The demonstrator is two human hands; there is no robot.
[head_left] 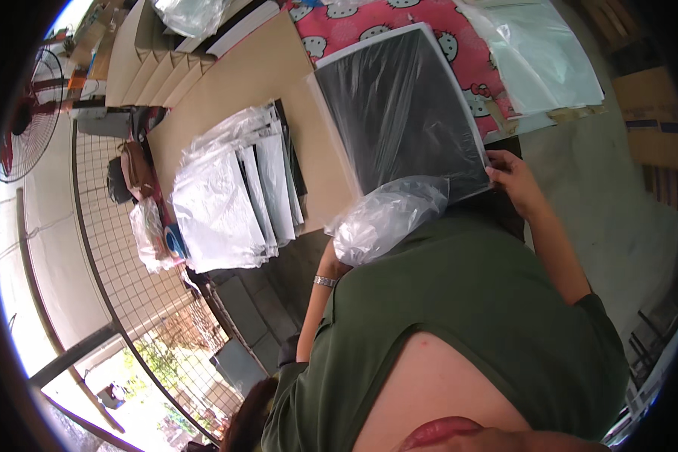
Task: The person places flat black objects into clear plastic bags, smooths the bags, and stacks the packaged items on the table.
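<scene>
The flat black panel [406, 105], white along its edges and overlaid with clear, creased film, lies at a slant in front of the person's body, its far part over a pink patterned cloth [470, 56] on the desk [320, 192]. The right hand [512, 177] is at the panel's near right corner, its grip closed on the edge there, thumb and fingertips together at the border. The left hand [339, 260] is mostly hidden by a crumpled clear plastic bag [391, 218], which bulges over the panel's near edge against the dark green top [459, 279]; I cannot tell how far open that grip is or whether it has hold of the bag. A metal-banded bracelet or watch [324, 281] circles the left wrist. Left of the panel, well apart from it, overlapping white sheets in clear wrapping [218, 203] lie fanned out, with a blue ring-shaped roll [175, 241] just beside them. Clear plastic sleeves [538, 60] lie beyond the panel to the right, and cardboard boxes [651, 117] stand further right. A fan [34, 117] is at far left.
</scene>
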